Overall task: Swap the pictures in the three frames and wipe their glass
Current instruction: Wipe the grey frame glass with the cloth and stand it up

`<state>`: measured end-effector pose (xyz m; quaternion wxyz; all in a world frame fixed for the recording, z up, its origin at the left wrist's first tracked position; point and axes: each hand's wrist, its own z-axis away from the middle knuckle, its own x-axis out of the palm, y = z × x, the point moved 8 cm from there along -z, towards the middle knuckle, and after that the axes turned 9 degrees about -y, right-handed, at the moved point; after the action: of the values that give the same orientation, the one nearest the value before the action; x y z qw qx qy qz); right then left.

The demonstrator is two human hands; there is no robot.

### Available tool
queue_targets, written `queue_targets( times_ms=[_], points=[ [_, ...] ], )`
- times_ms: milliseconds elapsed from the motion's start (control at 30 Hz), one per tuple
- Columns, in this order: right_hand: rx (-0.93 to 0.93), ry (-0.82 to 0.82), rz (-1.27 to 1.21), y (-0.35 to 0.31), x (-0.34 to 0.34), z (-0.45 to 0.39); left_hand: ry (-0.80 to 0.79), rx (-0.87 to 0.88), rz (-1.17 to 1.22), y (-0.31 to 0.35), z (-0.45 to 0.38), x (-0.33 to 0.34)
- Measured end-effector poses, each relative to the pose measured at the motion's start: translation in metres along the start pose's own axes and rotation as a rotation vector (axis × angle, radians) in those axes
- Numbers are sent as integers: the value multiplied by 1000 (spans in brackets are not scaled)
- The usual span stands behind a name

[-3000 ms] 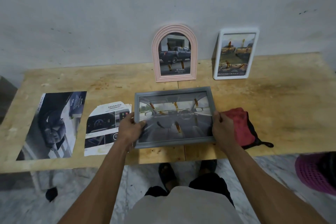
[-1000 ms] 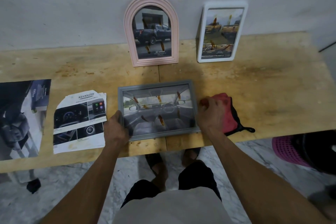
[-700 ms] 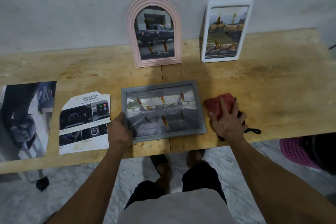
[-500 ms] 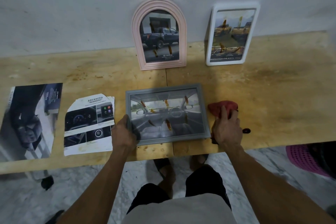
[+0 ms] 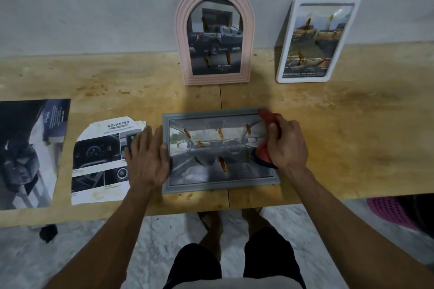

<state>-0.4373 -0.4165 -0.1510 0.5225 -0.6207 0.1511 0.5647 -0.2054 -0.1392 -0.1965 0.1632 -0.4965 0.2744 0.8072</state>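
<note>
Grey frame [image 5: 220, 186] between printout [image 5: 101, 162], red cloth [image 5: 266, 150]

Bare arms, dark shorts, pale shirt

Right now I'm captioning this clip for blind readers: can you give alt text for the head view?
A person's right hand grips a red cloth over the right end of a grey frame lying flat on a wooden table, while the left hand steadies its left edge. A pink arched frame and a white frame lean against the wall; two loose prints lie at left.

Home room: plywood table [image 5: 352, 124], marble floor [image 5: 164, 241]
</note>
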Motion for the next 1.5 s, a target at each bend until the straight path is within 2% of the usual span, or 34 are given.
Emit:
queue_targets(
  times_ms=[133,233,367,900,1133,1267,1500],
  points=[
    [-29,-5,205,-11,29,0,-53,-15,-30,-7,-1,13],
    [-13,72,341,-18,35,5,-50,-28,-11,-7,2,17],
    [-27,98,456,-26,48,8,-49,-40,8,-9,2,21],
    [-17,39,260,-74,86,9,-56,-61,40,-14,-1,26],
    [-182,-81,218,-135,129,20,-53,-72,42,-15,0,27],
    [-348,-128,285,-165,149,29,-46,-76,59,-15,0,27],
    [-508,-326,368,-166,154,66,-59,-74,62,-15,-1,26]
  ],
)
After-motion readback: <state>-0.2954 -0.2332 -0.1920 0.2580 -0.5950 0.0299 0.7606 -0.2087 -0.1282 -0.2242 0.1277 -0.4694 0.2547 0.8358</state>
